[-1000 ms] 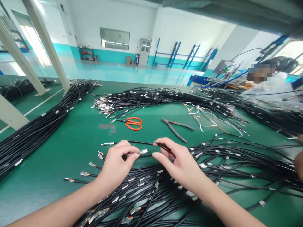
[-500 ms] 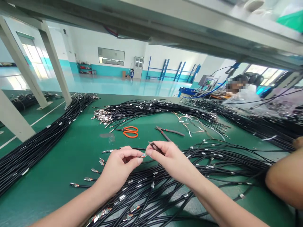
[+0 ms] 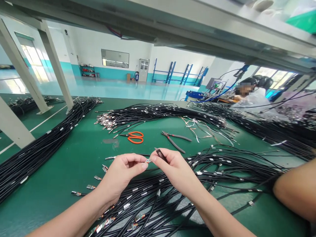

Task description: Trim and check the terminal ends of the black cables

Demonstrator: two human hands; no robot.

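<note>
My left hand (image 3: 127, 169) is closed, thumb and forefinger pinching a small cable connector (image 3: 148, 160) with a shiny metal part. Close against it from the right, my right hand (image 3: 174, 164) has its thumb and forefinger at the connector's other side. In that same hand sits a slim, dark, pointed tool (image 3: 161, 155), its tip sticking up to the left; its exact kind I cannot make out. Beneath both hands spreads a loose pile of black cables (image 3: 148, 197) with metal connectors and white tags. The held connector's cable is mostly hidden by my fingers.
Orange-handled scissors (image 3: 135, 137) and grey-handled cutting pliers (image 3: 176, 138) lie beyond my hands on the green table (image 3: 81, 148). Bundles of black cables (image 3: 49, 144) run along the left, back and right. A shelf beam (image 3: 138, 26) crosses overhead. Someone's arm (image 3: 296, 189) reaches in at right.
Both hands have shifted a little left in the picture, along with a slight shift of the whole view. The connector stays pinched between them, and the dark tool remains in my right hand.
</note>
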